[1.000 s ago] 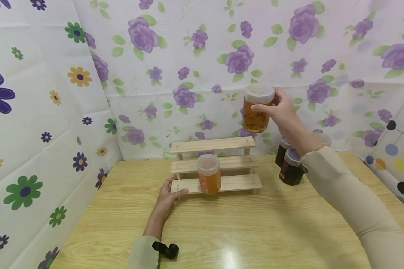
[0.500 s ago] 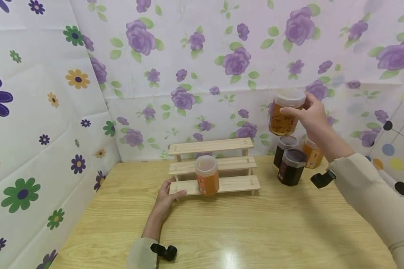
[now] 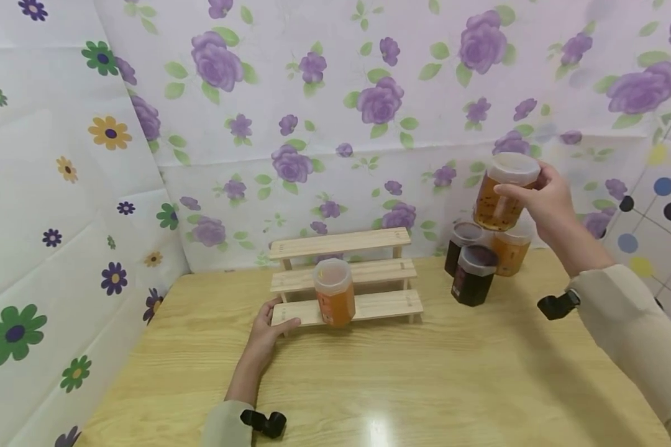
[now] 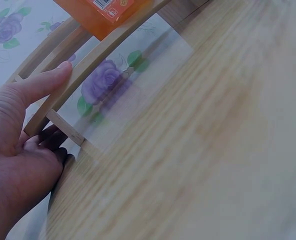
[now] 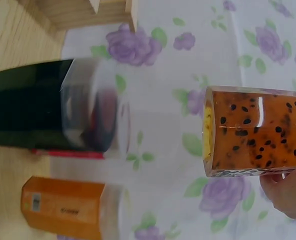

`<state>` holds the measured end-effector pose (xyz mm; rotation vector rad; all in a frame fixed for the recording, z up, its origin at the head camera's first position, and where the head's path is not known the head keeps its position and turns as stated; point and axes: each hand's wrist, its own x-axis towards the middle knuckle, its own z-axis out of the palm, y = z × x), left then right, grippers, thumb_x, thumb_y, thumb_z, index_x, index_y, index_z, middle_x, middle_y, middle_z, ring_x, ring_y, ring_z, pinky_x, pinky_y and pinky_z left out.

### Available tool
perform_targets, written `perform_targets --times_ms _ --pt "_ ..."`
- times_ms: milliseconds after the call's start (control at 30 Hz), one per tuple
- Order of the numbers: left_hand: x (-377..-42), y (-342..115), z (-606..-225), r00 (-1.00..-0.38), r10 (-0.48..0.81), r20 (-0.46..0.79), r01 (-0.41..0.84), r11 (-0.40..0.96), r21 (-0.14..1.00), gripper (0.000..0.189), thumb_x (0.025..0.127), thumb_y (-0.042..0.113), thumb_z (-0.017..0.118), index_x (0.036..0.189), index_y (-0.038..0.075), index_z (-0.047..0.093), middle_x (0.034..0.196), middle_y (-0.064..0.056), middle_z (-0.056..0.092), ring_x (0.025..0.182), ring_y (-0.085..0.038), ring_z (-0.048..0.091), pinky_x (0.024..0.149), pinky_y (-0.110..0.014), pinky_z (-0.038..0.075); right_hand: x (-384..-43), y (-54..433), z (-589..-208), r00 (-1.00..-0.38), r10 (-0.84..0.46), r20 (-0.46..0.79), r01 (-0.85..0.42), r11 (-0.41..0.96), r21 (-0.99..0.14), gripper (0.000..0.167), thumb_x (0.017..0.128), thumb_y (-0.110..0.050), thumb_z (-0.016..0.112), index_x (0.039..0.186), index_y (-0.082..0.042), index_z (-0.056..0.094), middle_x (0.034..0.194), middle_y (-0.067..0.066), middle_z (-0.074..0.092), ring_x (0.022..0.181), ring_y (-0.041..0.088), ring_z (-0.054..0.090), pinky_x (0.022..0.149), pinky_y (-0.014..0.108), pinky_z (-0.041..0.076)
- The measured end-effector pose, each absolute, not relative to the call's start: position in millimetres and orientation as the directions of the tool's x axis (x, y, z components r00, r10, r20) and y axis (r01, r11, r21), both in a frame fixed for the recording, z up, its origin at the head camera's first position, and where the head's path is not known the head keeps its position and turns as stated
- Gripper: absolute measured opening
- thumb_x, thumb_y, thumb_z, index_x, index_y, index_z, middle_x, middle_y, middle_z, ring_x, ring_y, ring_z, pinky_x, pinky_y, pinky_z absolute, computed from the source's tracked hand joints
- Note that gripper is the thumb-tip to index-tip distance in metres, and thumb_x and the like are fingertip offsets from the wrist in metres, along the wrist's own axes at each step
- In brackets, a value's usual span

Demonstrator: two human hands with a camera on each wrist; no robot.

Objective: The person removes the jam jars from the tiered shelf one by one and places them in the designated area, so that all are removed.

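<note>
My right hand (image 3: 553, 202) grips a jar of amber jam with black seeds (image 3: 500, 202) and a whitish lid, raised above the table at the right. In the right wrist view, the seeded jar (image 5: 258, 132) shows its base pointing left, toward the standing jars. My left hand (image 3: 265, 332) holds the left end of the lowest step of a three-step wooden rack (image 3: 388, 304), thumb on top and fingers underneath, as the left wrist view also shows. An orange jar (image 3: 335, 298) with a translucent lid stands on that lowest step.
Below the raised jar stand two dark jars, the front one (image 3: 474, 279) and one behind it (image 3: 454, 251), and another orange jar (image 3: 511, 251). A flowered cloth (image 3: 291, 205) hangs behind the wooden table (image 3: 335, 379). Another patterned cloth hangs at the left.
My right hand has carried the seeded jar to the right, away from the rack and over the standing jars. My left hand keeps its hold on the rack. The head view has shifted slightly.
</note>
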<state>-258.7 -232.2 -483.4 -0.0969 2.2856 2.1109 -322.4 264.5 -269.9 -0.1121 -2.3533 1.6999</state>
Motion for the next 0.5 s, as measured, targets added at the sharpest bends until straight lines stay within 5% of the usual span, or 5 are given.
perform_targets --times_ms 100,200,500 --pt "-260 -233 -484 -0.998 -0.014 -0.059 -0.06 0.056 0.997 0.074 0.086 0.007 0.072 0.147 0.004 0.03 0.156 -0.017 0.034 0.141 -0.033 0.036 0.109 -0.035 0.041 -320 275 -277 -0.962 0.237 0.133 -0.049 0.33 -0.943 0.092 0.085 -0.045 0.071 0.156 -0.023 0.019 0.147 -0.01 0.04 0.135 0.015 0.034 0.121 0.041 0.026" --pt "-261 -232 -486 -0.998 -0.004 -0.062 -0.062 0.036 0.997 0.075 0.086 0.005 0.072 0.148 0.004 0.029 0.154 -0.017 0.038 0.136 -0.031 0.043 0.1 -0.023 0.045 -318 288 -286 -0.956 0.263 0.128 -0.032 0.341 -0.939 0.09 0.084 -0.044 0.072 0.156 -0.026 0.021 0.138 -0.018 0.044 0.132 0.012 0.036 0.12 0.04 0.028" --pt "-261 -230 -487 -0.997 -0.014 -0.071 -0.071 0.042 0.997 0.074 0.086 0.007 0.072 0.147 0.005 0.031 0.155 -0.015 0.037 0.138 -0.031 0.041 0.11 -0.038 0.039 -308 321 -328 -0.954 0.284 0.094 0.021 0.379 -0.925 0.085 0.084 -0.043 0.073 0.154 -0.028 0.026 0.11 -0.033 0.042 0.11 -0.004 0.041 0.107 0.025 0.037"
